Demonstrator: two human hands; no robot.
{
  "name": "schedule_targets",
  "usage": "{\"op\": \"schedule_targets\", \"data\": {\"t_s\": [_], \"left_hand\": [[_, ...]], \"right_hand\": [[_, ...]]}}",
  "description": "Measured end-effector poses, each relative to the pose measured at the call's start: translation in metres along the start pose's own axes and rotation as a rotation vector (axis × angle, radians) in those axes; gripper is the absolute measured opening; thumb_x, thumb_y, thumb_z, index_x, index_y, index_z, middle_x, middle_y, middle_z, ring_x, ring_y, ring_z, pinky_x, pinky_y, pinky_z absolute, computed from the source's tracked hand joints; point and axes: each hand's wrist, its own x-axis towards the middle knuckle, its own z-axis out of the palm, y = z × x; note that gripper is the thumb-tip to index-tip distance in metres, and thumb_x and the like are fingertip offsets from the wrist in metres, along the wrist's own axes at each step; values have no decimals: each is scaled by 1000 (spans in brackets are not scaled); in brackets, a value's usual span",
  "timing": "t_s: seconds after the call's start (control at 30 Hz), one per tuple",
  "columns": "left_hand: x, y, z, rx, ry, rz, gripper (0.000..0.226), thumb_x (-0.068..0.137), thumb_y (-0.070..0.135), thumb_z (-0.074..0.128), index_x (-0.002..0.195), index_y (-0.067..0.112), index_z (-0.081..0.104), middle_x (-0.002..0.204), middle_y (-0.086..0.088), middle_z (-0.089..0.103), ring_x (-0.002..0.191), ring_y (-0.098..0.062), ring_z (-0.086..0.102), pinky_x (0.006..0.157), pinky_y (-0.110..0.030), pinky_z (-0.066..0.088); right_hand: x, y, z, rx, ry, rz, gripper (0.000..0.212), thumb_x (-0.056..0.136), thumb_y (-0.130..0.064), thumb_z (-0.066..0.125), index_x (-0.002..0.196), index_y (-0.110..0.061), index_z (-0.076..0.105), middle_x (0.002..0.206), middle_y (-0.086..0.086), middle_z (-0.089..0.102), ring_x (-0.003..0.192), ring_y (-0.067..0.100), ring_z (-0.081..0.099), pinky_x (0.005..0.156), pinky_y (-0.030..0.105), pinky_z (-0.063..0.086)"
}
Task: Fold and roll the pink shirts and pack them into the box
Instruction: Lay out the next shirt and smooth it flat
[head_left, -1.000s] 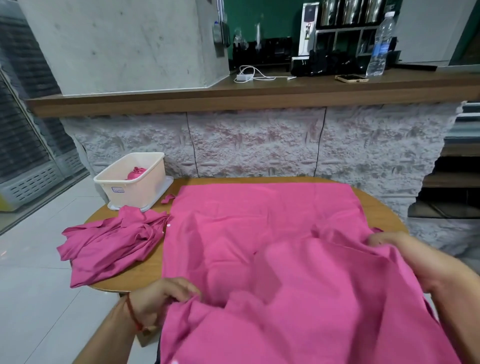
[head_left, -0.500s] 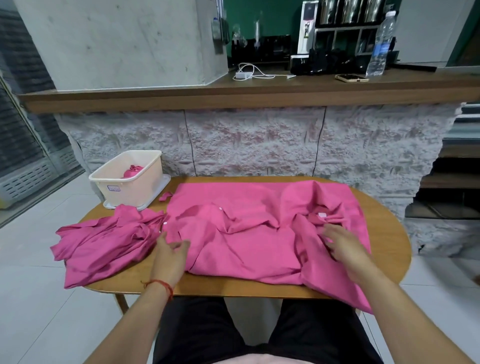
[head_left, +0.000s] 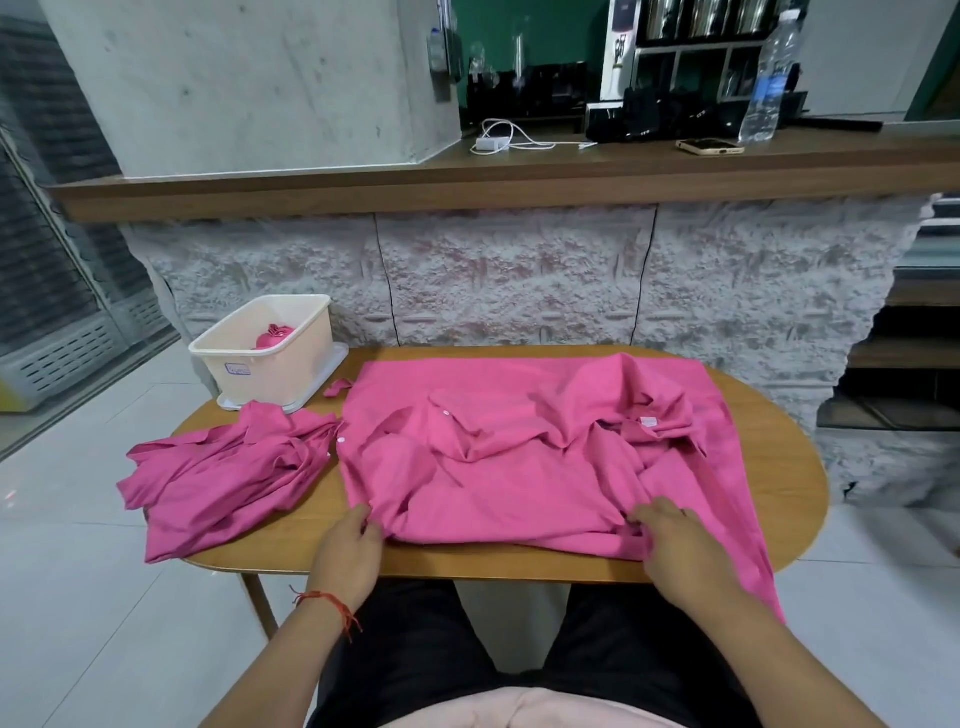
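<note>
Where the pink shirt lies rumpled on the bench, its longer spread runs left to right along the near edge, its right end hanging over. The left hand is nearer the shirt's left corner, grip pinching the hem there; the right hand has its grip curled into the near hem right of centre. Cloth extends away from both grips, toward the far side. The box stands far left, nearer the left hand.
</note>
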Motion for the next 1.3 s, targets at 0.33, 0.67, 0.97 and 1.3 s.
{"op": "schedule_targets", "data": {"t_s": [0.33,0.67,0.97,1.3], "left_hand": [[-24,-20,-28,165,-24,-68,46,92,22,54,50,15,36,46,-1,38,48,-22,40,52,-35,28],[-35,-20,-68,133,-213,-191,29,85,12,56,56,9,53,54,-1,52,60,-22,51,61,-33,37],[-34,-3,-50,128,-296,-126,55,80,72,72,89,22,50,73,7,59,60,-11,55,55,-28,42],[-70,-60,-33,102,15,-106,24,74,48,66,83,34,50,82,8,55,76,-8,56,60,-31,44]], "right_hand": [[2,21,-67,-155,-420,294,16,87,-13,49,92,-12,64,64,1,73,59,18,68,57,28,50],[23,-46,-77,-192,-164,30,33,99,-39,41,111,-26,69,112,1,71,100,27,67,87,37,55],[77,-145,-48,-5,-79,-298,30,93,-25,57,117,-33,73,123,-5,71,110,25,67,89,36,56],[88,-241,33,34,-232,-734,56,91,-28,63,147,-29,55,145,-3,52,131,26,48,113,44,40]]}}
